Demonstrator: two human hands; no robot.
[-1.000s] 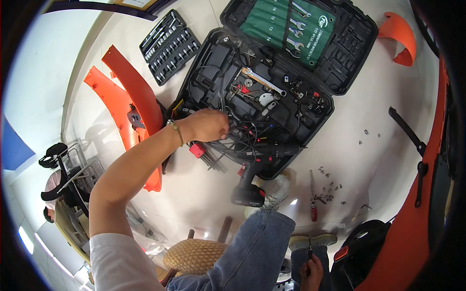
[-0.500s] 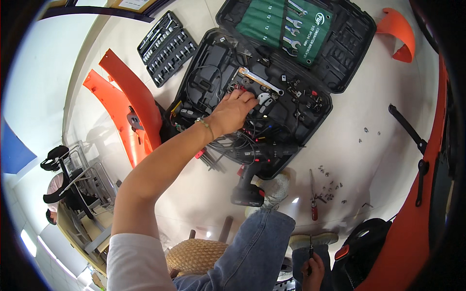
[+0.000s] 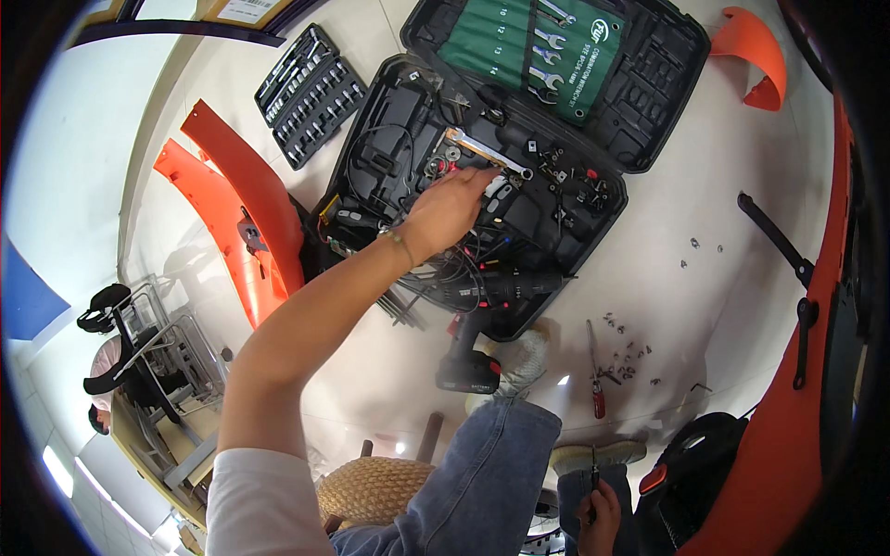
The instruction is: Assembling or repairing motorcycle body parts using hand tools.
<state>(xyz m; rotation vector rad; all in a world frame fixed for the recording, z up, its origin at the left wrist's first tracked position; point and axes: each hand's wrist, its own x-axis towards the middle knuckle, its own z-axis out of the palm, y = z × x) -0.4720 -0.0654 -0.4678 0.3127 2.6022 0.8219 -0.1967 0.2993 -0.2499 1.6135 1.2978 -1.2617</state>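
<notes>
My left hand (image 3: 447,211) reaches into an open black tool case (image 3: 607,222), palm down. Its fingers are stretched out over small white pieces (image 3: 502,190), near the ring end of a combination wrench (image 3: 489,153); the thumb is hidden. Under that wrist lie tangled dark cables (image 3: 443,275). Low in the picture my right hand (image 3: 601,521) is closed around a slim dark tool (image 3: 595,477), its thin shaft pointing up; its exact kind is unclear. A black cordless drill (image 3: 470,338) leans against the case's near edge.
A green wrench pouch (image 3: 528,56) fills the case lid. Left stand a socket set (image 3: 311,97) and orange panels (image 3: 243,204). Right are a red-handled screwdriver (image 3: 597,375), scattered small fasteners (image 3: 630,357) and a large orange body part (image 3: 788,408). A woven stool (image 3: 375,486) is close by.
My left hand has shifted slightly within the case, its fingers now pointing right toward the wrench's ring end. The view has moved a little. My right hand still holds the slim tool.
</notes>
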